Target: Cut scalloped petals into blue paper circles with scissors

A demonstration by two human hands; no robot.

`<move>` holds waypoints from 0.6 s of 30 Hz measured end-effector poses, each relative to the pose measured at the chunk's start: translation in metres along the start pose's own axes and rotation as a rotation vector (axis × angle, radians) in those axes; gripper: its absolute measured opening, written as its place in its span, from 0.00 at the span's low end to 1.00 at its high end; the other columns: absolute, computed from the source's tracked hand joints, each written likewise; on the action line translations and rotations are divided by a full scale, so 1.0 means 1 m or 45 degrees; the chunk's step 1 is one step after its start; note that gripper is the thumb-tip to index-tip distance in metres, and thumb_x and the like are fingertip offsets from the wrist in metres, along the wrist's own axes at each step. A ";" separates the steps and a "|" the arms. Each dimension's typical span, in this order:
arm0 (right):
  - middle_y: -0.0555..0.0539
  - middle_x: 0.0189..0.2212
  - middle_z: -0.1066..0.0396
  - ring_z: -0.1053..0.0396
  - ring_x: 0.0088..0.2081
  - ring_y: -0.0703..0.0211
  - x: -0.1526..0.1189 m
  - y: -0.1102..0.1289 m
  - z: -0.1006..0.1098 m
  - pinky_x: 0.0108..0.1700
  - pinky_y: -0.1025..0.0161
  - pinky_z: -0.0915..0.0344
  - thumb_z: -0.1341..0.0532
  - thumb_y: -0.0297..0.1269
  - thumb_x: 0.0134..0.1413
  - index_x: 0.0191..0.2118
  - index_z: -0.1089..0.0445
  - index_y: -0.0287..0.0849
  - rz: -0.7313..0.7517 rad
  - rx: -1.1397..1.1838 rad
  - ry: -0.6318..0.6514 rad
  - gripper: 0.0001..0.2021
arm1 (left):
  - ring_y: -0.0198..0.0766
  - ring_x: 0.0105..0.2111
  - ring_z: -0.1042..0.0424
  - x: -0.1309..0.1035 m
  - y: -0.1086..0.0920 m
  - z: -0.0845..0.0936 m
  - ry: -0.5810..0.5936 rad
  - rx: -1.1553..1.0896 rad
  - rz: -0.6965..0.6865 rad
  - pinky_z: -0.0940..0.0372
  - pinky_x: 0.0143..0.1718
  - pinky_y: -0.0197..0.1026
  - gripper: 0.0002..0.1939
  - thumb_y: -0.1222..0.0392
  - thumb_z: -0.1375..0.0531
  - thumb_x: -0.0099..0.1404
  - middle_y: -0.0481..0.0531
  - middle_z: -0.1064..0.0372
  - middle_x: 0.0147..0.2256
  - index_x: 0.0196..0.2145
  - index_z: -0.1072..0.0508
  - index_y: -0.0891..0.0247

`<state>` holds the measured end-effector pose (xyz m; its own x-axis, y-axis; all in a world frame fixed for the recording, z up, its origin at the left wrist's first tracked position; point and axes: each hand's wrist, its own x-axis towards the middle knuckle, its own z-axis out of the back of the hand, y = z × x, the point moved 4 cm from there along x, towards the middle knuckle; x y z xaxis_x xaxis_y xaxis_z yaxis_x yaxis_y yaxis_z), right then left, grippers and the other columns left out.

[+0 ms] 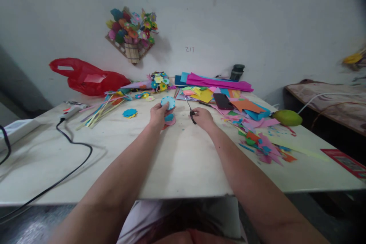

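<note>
My left hand [159,116] is closed on a light blue paper disc [168,102] with a notched edge, thumb over its face. Just under that hand, more round paper pieces [170,120] in blue and pink lie on the table. In my right hand [202,117] is a pair of scissors [193,116] with black handles, its blades pointing away from me and up to the left. The blades are apart from the disc. Left of my left hand sits a small stack of blue and yellow scalloped paper shapes [130,113].
Paper scraps [261,146] and coloured sheets [248,106] cover the right side, with a phone [223,101] and a green fruit [287,117]. At left are a red plastic bag [88,78], thin sticks [100,112] and a black cable [74,143]. Paper flowers [160,81] stand by the wall.
</note>
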<state>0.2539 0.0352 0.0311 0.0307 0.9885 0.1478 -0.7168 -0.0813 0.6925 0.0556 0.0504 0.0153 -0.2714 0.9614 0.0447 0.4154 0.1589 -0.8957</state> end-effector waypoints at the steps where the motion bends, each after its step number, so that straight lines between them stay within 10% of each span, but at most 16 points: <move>1: 0.44 0.34 0.19 0.22 0.33 0.53 0.000 -0.001 -0.003 0.28 0.64 0.34 0.35 0.32 0.56 0.45 0.23 0.43 -0.043 0.212 0.036 0.11 | 0.45 0.39 0.18 0.000 -0.001 0.000 -0.003 0.002 0.004 0.26 0.36 0.38 0.12 0.61 0.28 0.56 0.53 0.24 0.31 0.32 0.28 0.65; 6: 0.54 0.19 0.30 0.34 0.16 0.67 -0.004 0.004 -0.011 0.17 0.70 0.48 0.33 0.31 0.54 0.39 0.28 0.41 -0.099 0.810 0.176 0.07 | 0.45 0.39 0.18 0.000 -0.002 -0.002 -0.022 -0.008 0.016 0.27 0.37 0.39 0.12 0.63 0.28 0.56 0.54 0.23 0.31 0.33 0.27 0.66; 18: 0.51 0.21 0.27 0.33 0.18 0.66 -0.020 0.009 -0.016 0.17 0.70 0.47 0.35 0.44 0.60 0.35 0.30 0.40 -0.029 0.917 0.602 0.12 | 0.40 0.38 0.20 -0.003 0.002 -0.005 -0.065 -0.102 0.063 0.26 0.41 0.39 0.05 0.68 0.33 0.59 0.52 0.24 0.31 0.32 0.26 0.64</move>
<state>0.2357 0.0172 0.0229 -0.3683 0.9270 -0.0706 -0.0980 0.0368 0.9945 0.0613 0.0494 0.0160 -0.2918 0.9562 -0.0228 0.4966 0.1310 -0.8580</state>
